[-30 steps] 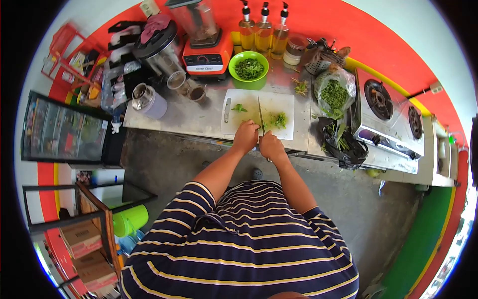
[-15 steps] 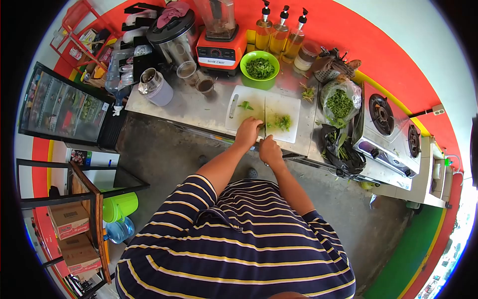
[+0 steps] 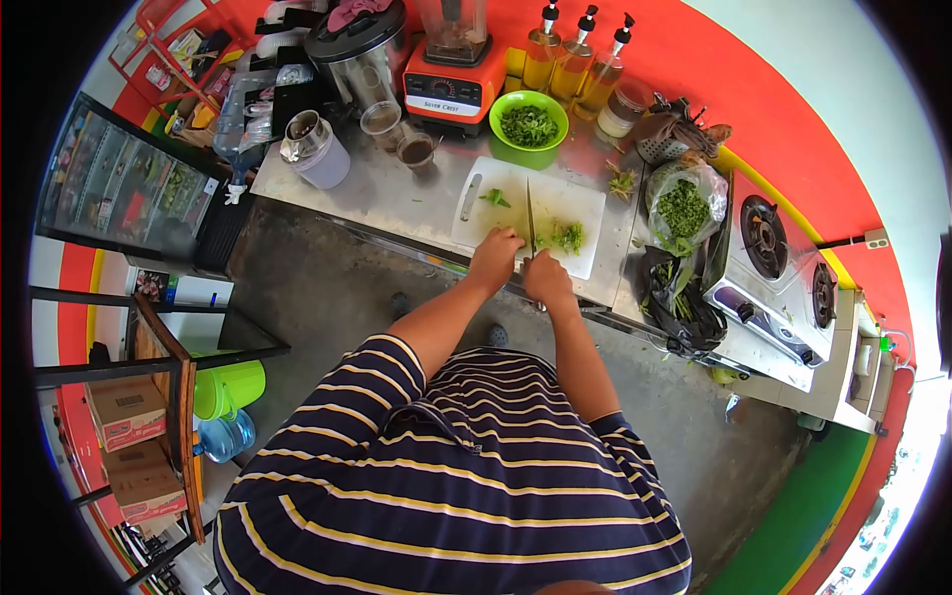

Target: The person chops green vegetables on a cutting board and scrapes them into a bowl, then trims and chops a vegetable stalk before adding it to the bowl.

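Observation:
A white cutting board (image 3: 580, 208) lies on the steel counter in front of me. My right hand (image 3: 547, 279) is closed round the handle of a knife (image 3: 531, 211), whose blade points away from me across the board. Just left of the blade, at the board's near edge, my left hand (image 3: 498, 255) has its fingers curled together; what they hold is hidden. Chopped greens (image 3: 568, 236) sit in a small heap right of the blade. A loose green leaf (image 3: 496, 198) lies on the board's left half. Behind the board stands a green bowl (image 3: 530, 147) of cut leaves.
A red blender (image 3: 454, 84), cups and pump bottles (image 3: 571, 64) line the back. To the right are a clear bag of greens (image 3: 684, 206), a black plastic bag (image 3: 684, 307) and a gas stove (image 3: 773, 268). A steel pot (image 3: 359, 64) stands back left.
The view has shifted slightly, so the counter appears a little further right. Both hands stay near the board's near edge, with the knife still in the right hand.

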`<state>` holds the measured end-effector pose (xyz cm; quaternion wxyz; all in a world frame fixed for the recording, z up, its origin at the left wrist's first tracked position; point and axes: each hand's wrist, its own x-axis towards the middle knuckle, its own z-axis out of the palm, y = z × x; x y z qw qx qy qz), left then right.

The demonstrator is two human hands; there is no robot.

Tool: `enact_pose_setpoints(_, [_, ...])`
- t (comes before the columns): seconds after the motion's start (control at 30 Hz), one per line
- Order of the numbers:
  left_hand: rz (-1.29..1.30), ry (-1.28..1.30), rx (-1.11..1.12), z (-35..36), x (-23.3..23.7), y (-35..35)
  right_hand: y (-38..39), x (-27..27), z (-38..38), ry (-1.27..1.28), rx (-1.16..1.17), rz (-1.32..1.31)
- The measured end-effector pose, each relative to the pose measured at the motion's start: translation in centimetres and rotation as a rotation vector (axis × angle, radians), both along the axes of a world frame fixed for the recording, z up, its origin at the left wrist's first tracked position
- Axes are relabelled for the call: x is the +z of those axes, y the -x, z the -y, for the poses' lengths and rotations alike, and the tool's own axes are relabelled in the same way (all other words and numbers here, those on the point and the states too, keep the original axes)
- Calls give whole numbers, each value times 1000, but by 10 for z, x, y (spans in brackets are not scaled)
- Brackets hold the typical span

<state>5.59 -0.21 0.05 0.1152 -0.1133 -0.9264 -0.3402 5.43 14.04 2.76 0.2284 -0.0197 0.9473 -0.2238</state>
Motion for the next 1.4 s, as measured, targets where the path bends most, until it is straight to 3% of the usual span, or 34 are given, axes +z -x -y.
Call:
enact_pose_setpoints(1.2, [70, -42, 19, 11, 8, 6, -17, 5, 13, 56, -5, -44])
enact_pose_setpoints(1.4, [-17, -40, 19, 11, -1, 2, -5, 1, 12, 81, -21, -7])
